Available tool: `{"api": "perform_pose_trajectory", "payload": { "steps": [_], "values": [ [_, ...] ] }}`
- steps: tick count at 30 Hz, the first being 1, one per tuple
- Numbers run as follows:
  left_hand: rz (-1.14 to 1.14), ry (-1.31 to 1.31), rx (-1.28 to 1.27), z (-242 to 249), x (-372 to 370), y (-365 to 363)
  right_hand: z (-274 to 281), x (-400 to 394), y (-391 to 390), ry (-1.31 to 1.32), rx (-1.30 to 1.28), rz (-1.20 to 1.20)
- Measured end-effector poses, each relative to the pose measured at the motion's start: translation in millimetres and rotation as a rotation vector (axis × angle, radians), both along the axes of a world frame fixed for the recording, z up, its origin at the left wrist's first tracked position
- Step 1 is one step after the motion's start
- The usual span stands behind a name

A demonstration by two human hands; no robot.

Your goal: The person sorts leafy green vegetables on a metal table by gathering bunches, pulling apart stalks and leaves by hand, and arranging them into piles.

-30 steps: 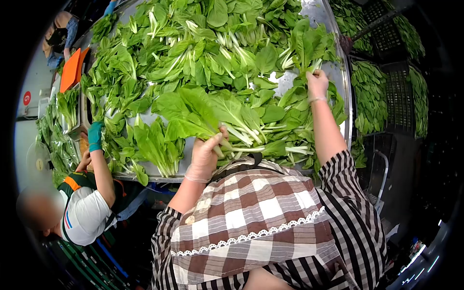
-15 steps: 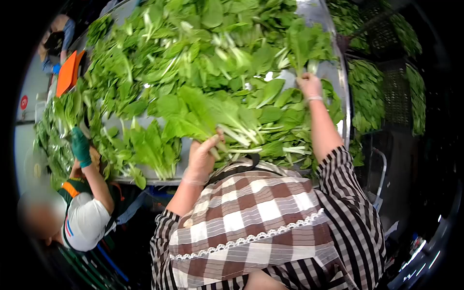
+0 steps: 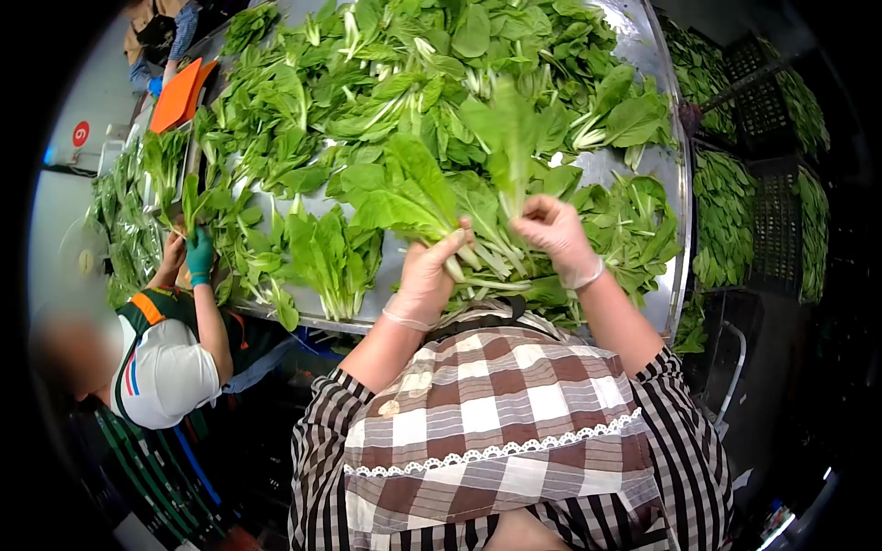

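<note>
My left hand (image 3: 428, 278), in a thin clear glove, is closed around the pale stems of a bunch of leafy greens (image 3: 404, 193), its leaves fanned away from me. Just right of it, my right hand (image 3: 559, 241), gloved the same way, pinches the stem of a single leafy green (image 3: 510, 151) held upright and blurred by motion. More loose greens (image 3: 629, 216) lie under and around both hands. To the left of my left hand rests a gathered bunch of greens (image 3: 335, 262) near the table's front edge.
Loose greens are spread over the metal table (image 3: 654, 50). Black crates (image 3: 770, 225) filled with greens stand to the right. At left, a co-worker's green-gloved hand (image 3: 199, 257) holds greens near an orange board (image 3: 176, 96). Another person is at the far left.
My right hand has moved left with a leafy green, from the table's right side to beside my left hand. My left hand keeps its bunch. The co-worker's gloved hand has shifted too.
</note>
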State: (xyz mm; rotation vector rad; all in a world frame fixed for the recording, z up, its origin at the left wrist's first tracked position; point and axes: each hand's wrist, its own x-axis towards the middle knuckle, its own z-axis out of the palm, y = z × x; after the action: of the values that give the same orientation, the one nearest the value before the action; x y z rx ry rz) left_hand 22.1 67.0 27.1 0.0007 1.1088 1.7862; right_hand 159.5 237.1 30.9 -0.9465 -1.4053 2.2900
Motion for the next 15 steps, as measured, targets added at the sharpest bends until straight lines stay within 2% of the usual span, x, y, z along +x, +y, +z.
{"api": "perform_pose_trajectory", "payload": {
  "steps": [3, 6, 9, 12, 15],
  "values": [
    [0.038, 0.020, -0.008, -0.1, 7.3, 5.5, -4.2, -10.2, -27.3, -0.093, 0.231, 0.174],
    [0.059, 0.040, -0.107, -5.6, 8.8, 3.4, -9.4, -14.8, -40.3, -0.175, 0.827, 0.242],
    [0.104, -0.003, -0.115, -7.3, 5.0, -0.4, -0.4, -16.3, -45.1, -0.168, 0.760, 0.316],
    [0.117, -0.064, -0.051, -3.3, 3.3, -3.8, -2.2, -18.6, -46.6, -0.101, 0.048, 0.270],
    [0.040, -0.077, 0.019, -8.5, -0.8, -14.2, -13.4, -17.8, -43.3, -0.114, -0.091, 0.310]
  ]
}}
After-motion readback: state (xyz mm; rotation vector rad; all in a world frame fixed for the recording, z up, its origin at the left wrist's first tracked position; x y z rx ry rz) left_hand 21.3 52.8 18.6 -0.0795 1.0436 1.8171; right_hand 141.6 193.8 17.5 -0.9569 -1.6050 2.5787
